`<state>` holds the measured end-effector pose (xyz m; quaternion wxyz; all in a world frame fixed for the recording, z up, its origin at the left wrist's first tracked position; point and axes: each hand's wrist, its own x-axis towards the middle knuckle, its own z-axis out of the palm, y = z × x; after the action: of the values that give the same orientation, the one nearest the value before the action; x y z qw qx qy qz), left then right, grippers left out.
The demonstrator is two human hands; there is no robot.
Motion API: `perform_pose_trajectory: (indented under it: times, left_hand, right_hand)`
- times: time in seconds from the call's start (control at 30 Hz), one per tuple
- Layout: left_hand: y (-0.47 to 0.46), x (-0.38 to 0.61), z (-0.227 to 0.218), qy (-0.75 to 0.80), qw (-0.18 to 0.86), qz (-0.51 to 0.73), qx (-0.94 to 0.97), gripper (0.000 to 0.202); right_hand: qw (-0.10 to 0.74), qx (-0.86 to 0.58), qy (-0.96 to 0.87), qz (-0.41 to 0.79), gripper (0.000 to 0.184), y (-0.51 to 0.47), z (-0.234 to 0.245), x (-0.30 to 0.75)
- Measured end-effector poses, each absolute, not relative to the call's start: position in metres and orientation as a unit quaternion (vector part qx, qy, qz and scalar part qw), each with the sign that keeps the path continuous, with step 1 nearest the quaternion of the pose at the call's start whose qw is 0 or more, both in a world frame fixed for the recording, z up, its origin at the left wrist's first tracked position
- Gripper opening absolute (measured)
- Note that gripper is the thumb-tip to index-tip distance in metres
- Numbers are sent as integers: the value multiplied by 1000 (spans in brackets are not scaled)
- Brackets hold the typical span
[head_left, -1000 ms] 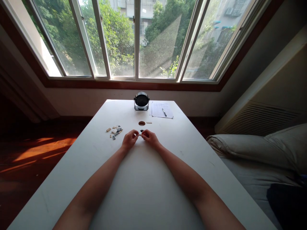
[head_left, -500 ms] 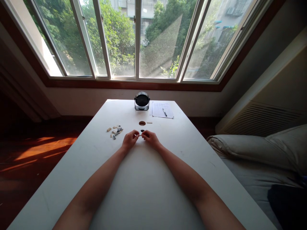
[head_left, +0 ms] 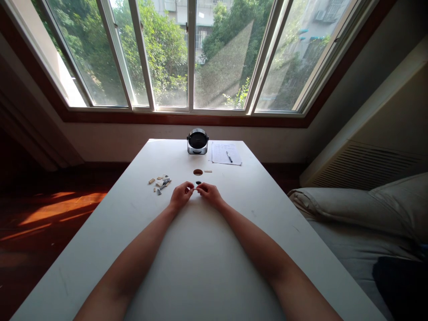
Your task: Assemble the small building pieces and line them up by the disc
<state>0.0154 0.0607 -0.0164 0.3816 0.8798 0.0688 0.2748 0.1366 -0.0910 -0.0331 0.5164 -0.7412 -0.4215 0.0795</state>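
My left hand (head_left: 182, 194) and my right hand (head_left: 208, 192) almost meet above the white table, thumbs and fingertips pinched together. Between them is a small pale piece, mostly covered by the fingers and too tiny to name. Just past the right fingertips, a small dark round thing (head_left: 198, 183) shows. Left of my left hand lies a loose pile of small toy building bricks (head_left: 163, 182) in beige, grey and dark colours. Beyond both hands a short pale studded strip (head_left: 208, 171) rests beside a round brown opening or disc (head_left: 198, 172); I cannot tell which.
A round black device on a stand (head_left: 197, 141) stands near the far edge of the white table (head_left: 200, 267). Right of it lie sheets of paper (head_left: 220, 153) with a pen (head_left: 229, 156) on top. A padded grey seat (head_left: 354, 205) flanks the table's right side.
Both hands keep nearly the same place and pinch. The whole view has shifted very slightly; the bricks, paper and device stay where they were on the table.
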Motion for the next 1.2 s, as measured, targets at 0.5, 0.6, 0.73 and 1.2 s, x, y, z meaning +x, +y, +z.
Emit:
perform_pose_trajectory:
  times: [0.5, 0.6, 0.73, 1.2]
  left_hand:
    - [60, 14, -12, 75, 372, 240, 894, 17]
    - [59, 13, -11, 81, 366, 248, 893, 16]
    - [59, 13, -12, 78, 364, 264, 890, 15]
    - [59, 13, -12, 83, 376, 255, 887, 14]
  right_hand:
    - [525, -731, -428, 83, 21, -91, -31, 133]
    - [515, -739, -428, 73, 23, -91, -31, 133]
    - [502, -755, -420, 45, 24, -90, -33, 135]
    - [484, -756, -441, 17, 15, -89, -35, 137]
